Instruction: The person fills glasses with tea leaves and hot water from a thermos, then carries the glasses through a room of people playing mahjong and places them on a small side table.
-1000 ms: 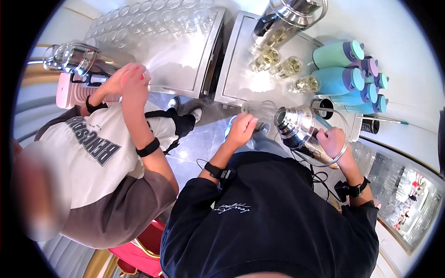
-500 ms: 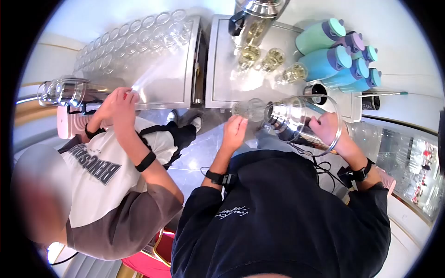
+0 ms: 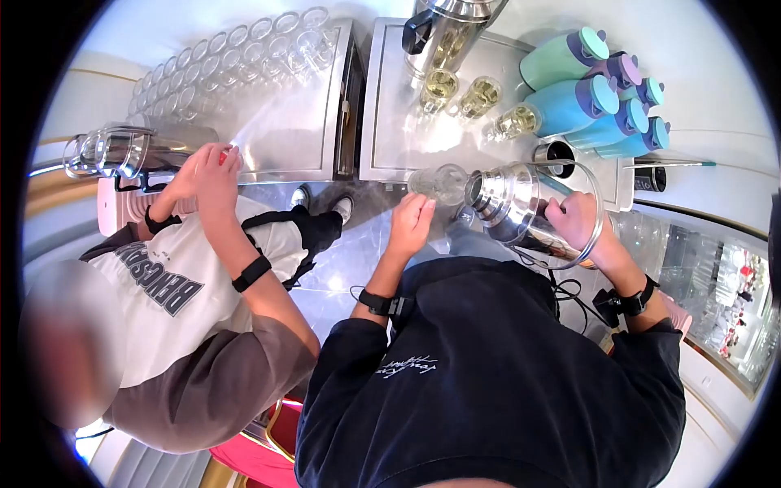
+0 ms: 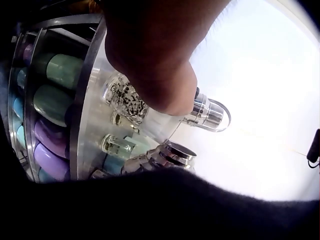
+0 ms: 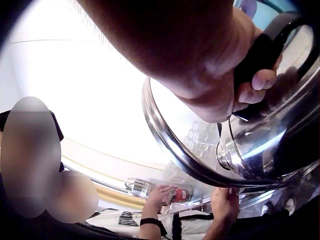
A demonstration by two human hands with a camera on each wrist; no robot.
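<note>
Right hand (image 3: 573, 220): fingers curled firmly round the black handle (image 5: 257, 60) of a steel vacuum flask (image 3: 514, 195). Left hand (image 3: 412, 225): fingers bent, gripping a clear glass (image 3: 446, 182).

The flask is tilted, its mouth toward the glass, both held off the near edge of the steel table (image 3: 390, 146). Its finish is mirror-bright (reflections break up its outline), with a stepped, tapering neck and a broad hoop (image 5: 155, 127). Dark flecks show in the glass.

On the table, toward the far edge, stand three glass mugs (image 3: 482, 96) with yellowish contents and a second flask (image 3: 446, 37); coloured jugs (image 3: 573, 98) line the right edge.

Left of this, another person (image 3: 163, 309) has both hands on a red item, mostly covered.

Contact between flask mouth and glass cannot be determined. The left fingertips are hidden behind the wrist in the left wrist view; the right wrist view cuts off part of the flask body.
</note>
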